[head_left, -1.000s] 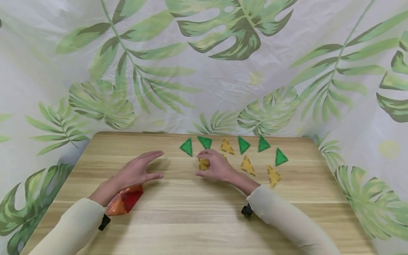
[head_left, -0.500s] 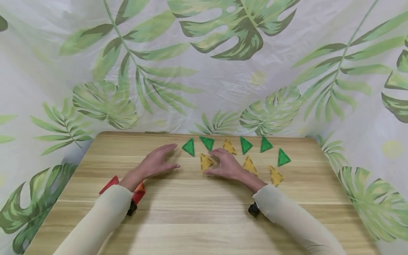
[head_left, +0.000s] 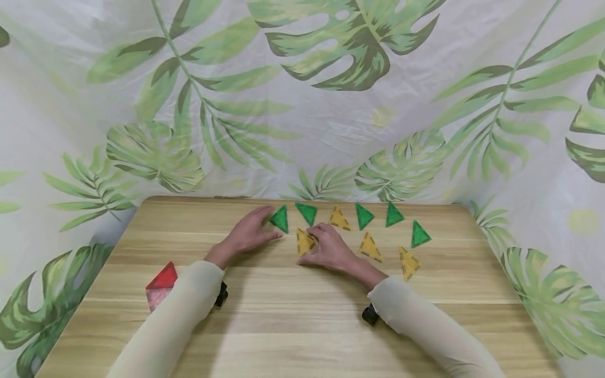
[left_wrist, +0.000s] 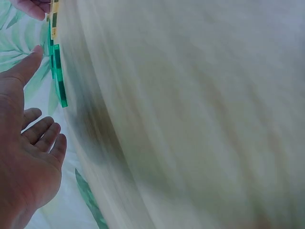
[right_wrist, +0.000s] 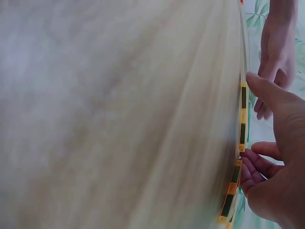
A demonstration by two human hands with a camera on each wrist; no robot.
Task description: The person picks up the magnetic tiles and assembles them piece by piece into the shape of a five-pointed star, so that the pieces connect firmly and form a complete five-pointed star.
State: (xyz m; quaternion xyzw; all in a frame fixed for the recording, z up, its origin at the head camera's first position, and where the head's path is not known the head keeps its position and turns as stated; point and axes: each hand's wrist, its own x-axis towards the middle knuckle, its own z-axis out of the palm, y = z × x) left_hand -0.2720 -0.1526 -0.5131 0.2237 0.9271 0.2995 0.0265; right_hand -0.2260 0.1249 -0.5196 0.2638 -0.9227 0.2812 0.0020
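Note:
My left hand (head_left: 250, 229) has its thumb and fingers spread beside the leftmost green triangle tile (head_left: 280, 219); whether they touch it I cannot tell. In the left wrist view that hand (left_wrist: 31, 157) shows relaxed fingers with nothing between them. My right hand (head_left: 331, 249) reaches from the right over a yellow triangle tile (head_left: 303, 242), thumb near its lower corner and fingers near its right side. Seen from the right wrist, the thumb and fingers of that hand (right_wrist: 281, 157) lie along edge-on yellow tiles (right_wrist: 243, 114); firm contact is unclear.
More green triangles (head_left: 364, 216) and yellow triangles (head_left: 371, 248) lie flat along the back of the wooden table (head_left: 302, 336). A red and pink tile construction (head_left: 163, 278) sits at left, partly behind the left sleeve (head_left: 175, 310). A leaf-patterned cloth (head_left: 302, 105) hangs behind.
My left hand has moved right and away from the red construction to the leftmost green triangle. My right hand drew back slightly right from the yellow triangle, then shifted a little left; the tile stayed nearly still.

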